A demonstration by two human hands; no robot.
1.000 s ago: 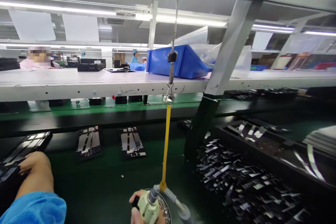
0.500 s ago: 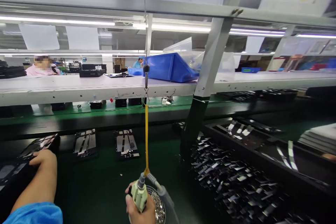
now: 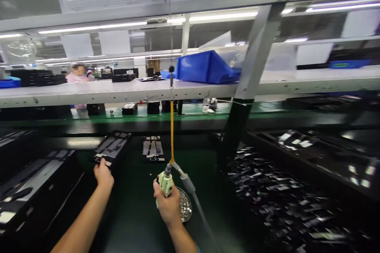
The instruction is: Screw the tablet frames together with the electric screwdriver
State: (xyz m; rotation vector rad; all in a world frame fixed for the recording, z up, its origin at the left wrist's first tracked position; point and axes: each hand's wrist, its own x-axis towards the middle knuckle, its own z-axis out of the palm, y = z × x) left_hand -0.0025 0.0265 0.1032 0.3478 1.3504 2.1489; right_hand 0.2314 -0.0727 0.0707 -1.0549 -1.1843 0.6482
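My left hand (image 3: 103,176) reaches forward, its fingers closed on the near edge of a flat black device panel (image 3: 113,145) with grey plates and strips. The panel sits at an angle over the dark green work surface. My right hand (image 3: 170,205) is wrapped round a pale green electric screwdriver (image 3: 165,183), which hangs from a yellow cord (image 3: 172,130); its tip is hidden. Just behind that hand stands a round dish of small shiny screws (image 3: 185,205). Another such panel (image 3: 152,148) lies farther back, between my two hands.
Stacks of black panels (image 3: 38,182) fill the left side. To the right spread many small dark strips (image 3: 276,193), beside a long black tray (image 3: 299,162). A slanted post (image 3: 252,59) and a shelf edge with a blue bin (image 3: 204,67) cross ahead. A person (image 3: 78,75) sits beyond.
My left hand has moved right and forward from the stack at the left, and now grips a panel near the middle. The screwdriver stays in my right hand. The view has shifted.
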